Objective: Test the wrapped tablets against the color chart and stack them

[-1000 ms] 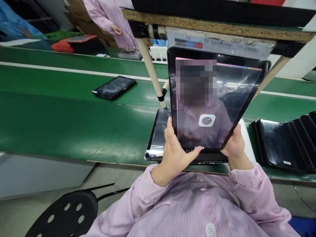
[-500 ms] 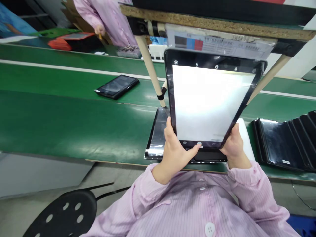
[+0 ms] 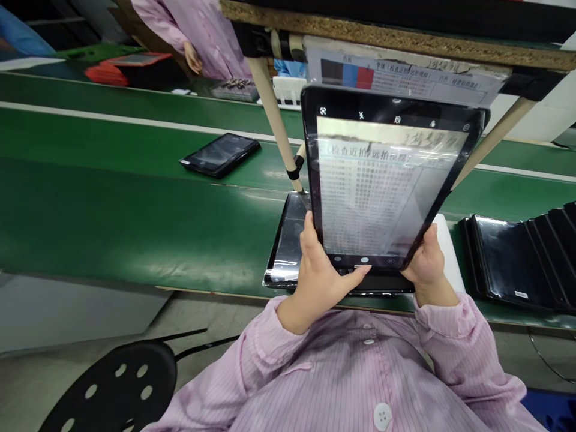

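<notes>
Upright between my hands is a black tablet (image 3: 378,186), its screen lit with a camera view of a printed sheet. My left hand (image 3: 317,270) grips its lower left side, with the thumb stretched over the bottom edge near the round shutter button. Around the lower right corner my right hand (image 3: 426,258) is closed; the fingers behind the tablet are hidden. Beneath it, another tablet (image 3: 288,252) lies on the green bench, partly covered. The printed sheet (image 3: 405,78) with colour blocks hangs under the shelf just behind the held tablet.
A wooden shelf (image 3: 382,33) on beige pipe legs (image 3: 275,114) stands over the bench. Several dark tablets (image 3: 513,258) lean in a row at right. Another tablet (image 3: 220,155) lies on the green belt (image 3: 112,144). A person's hand (image 3: 193,58) is across. A black stool (image 3: 112,384) stands lower left.
The held tablet's screen has gone from a blank white glow to readable print. The tablet on the belt appears slightly further right. The person's hand across has lowered and shifted right.
</notes>
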Demonstrator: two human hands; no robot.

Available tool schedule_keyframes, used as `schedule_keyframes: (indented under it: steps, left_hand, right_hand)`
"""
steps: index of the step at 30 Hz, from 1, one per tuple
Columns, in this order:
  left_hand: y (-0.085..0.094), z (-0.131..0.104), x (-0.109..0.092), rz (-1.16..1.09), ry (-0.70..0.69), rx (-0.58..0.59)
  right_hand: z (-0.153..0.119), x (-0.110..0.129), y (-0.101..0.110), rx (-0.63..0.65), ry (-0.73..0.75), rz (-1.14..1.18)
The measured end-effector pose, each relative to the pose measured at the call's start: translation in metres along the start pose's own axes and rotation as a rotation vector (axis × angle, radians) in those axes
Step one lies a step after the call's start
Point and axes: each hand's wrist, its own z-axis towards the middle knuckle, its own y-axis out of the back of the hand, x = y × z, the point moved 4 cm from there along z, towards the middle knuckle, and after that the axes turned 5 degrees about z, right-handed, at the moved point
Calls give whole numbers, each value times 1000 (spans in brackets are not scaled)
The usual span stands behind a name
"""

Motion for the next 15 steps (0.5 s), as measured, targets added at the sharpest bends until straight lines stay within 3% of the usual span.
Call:
schedule_keyframes:
  steps: [5,15]
  left_hand:
    - [5,-4,-1,3,-28,1]
    - [11,-15,7,34,-24,0]
  right_hand:
    - [-4,0,0,-69,68,-20]
    - [-13,-8,-3,-76,43,-31]
